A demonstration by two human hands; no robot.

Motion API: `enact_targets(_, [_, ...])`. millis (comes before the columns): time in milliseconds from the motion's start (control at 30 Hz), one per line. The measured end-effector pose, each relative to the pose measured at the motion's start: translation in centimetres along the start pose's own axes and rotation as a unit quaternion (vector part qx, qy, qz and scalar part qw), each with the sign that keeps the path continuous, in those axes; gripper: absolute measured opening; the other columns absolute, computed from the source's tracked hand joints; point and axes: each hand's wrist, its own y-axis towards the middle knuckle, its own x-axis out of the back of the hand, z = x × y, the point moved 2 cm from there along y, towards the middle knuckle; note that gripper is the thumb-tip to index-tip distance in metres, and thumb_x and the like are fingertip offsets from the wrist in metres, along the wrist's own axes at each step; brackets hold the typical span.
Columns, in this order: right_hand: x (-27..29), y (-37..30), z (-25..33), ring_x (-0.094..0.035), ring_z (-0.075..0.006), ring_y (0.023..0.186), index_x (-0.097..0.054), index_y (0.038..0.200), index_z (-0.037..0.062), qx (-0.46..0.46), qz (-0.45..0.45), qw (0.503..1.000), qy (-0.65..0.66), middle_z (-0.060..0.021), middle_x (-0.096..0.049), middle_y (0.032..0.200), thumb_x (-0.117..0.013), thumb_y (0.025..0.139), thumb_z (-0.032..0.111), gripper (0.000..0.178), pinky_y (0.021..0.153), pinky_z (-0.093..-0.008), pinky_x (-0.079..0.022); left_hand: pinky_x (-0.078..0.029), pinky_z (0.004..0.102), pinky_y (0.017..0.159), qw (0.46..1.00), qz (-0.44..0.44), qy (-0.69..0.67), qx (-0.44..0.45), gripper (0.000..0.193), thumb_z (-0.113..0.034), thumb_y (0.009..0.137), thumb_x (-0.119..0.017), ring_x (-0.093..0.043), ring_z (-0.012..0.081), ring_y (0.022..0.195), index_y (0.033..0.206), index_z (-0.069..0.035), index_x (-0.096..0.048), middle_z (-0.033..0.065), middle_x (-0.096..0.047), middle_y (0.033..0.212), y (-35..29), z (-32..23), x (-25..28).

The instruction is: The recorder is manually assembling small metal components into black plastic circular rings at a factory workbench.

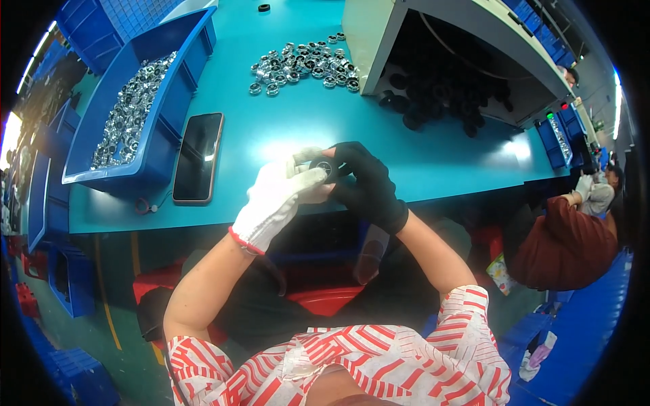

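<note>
In front of me, just above the near part of the teal table (pixel 250 115), both hands meet around a small black round part with a pale ring on its face (pixel 325 167). My left hand (pixel 273 195), in a white knitted glove with a red cuff, grips it from the left with the thumb across its face. From the right, my right hand (pixel 371 186), in a black glove with bare fingertips showing, has its fingers closed on the same part. Some of the fingers hide its edges. Beyond them lies a loose pile of shiny silver-and-black round parts (pixel 305 65).
A blue bin (pixel 161 145) full of silver parts stands at the left, beside a dark phone (pixel 198 157). At the right, a cream open-fronted housing (pixel 374 42) has many black round parts (pixel 450 101) in it. Another person (pixel 565 243) sits at the far right.
</note>
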Motion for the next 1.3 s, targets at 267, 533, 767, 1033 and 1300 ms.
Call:
enact_targets(267, [0.6,0.3,0.6,-0.061,-0.0197,0.094,-0.056,0.119,0.0072,-0.005,0.054,0.996,0.069,-0.0089,-0.056,0.109,-0.075,0.07,0.004,0.053,0.082,-0.0308,-0.052,-0.056,0.0336,0.079,0.998,0.003,-0.054,-0.012,0.038,-0.018,0.088,-0.062,-0.063,0.0178,0.09,0.119,0.002,-0.052,0.011,-0.061,0.107,0.0,0.0,0.7])
enact_targets(533, [-0.1,-0.2,1.2,-0.061,-0.018,0.094,-0.056,0.122,0.0097,-0.02,0.004,1.0,0.012,-0.0073,-0.056,0.112,-0.074,0.072,0.004,0.053,0.083,-0.0299,-0.051,-0.056,0.0331,0.077,0.998,0.017,-0.05,-0.026,0.04,-0.02,0.087,-0.063,-0.063,0.017,0.09,0.119,0.002,-0.051,0.0112,-0.062,0.104,0.0,-0.3,0.6])
enact_targets(767, [1.6,0.6,-0.2,-0.063,-0.0175,0.084,-0.055,0.119,0.0003,-0.265,-0.001,0.896,0.355,-0.0098,-0.064,0.102,-0.057,0.093,0.031,0.04,0.067,-0.0264,-0.051,-0.051,0.0279,0.07,0.992,-0.095,-0.02,-0.078,0.046,-0.028,0.093,-0.056,-0.061,0.0174,0.081,0.12,0.008,-0.048,0.0123,-0.061,0.093,-0.4,-1.0,0.8])
enact_targets(1033, [0.7,0.0,-1.8,-0.061,-0.0175,0.072,-0.056,0.107,0.0015,-0.344,0.02,0.788,0.511,-0.0132,-0.064,0.095,-0.046,0.097,0.039,0.04,0.059,-0.0272,-0.049,-0.051,0.0267,0.071,0.994,-0.083,0.031,-0.07,0.046,-0.025,0.092,-0.056,-0.061,0.0174,0.081,0.123,0.008,-0.046,0.0125,-0.062,0.093,-0.4,-1.1,0.7])
enact_targets(1300, [0.6,-0.1,-1.8,-0.062,-0.018,0.074,-0.056,0.109,0.0012,-0.35,0.045,0.782,0.514,-0.0133,-0.063,0.099,-0.048,0.096,0.039,0.041,0.061,-0.028,-0.051,-0.052,0.0263,0.07,0.995,-0.077,0.008,-0.066,0.045,-0.026,0.092,-0.056,-0.061,0.0174,0.081,0.122,0.007,-0.048,0.0124,-0.062,0.093,-0.3,-0.7,1.3])
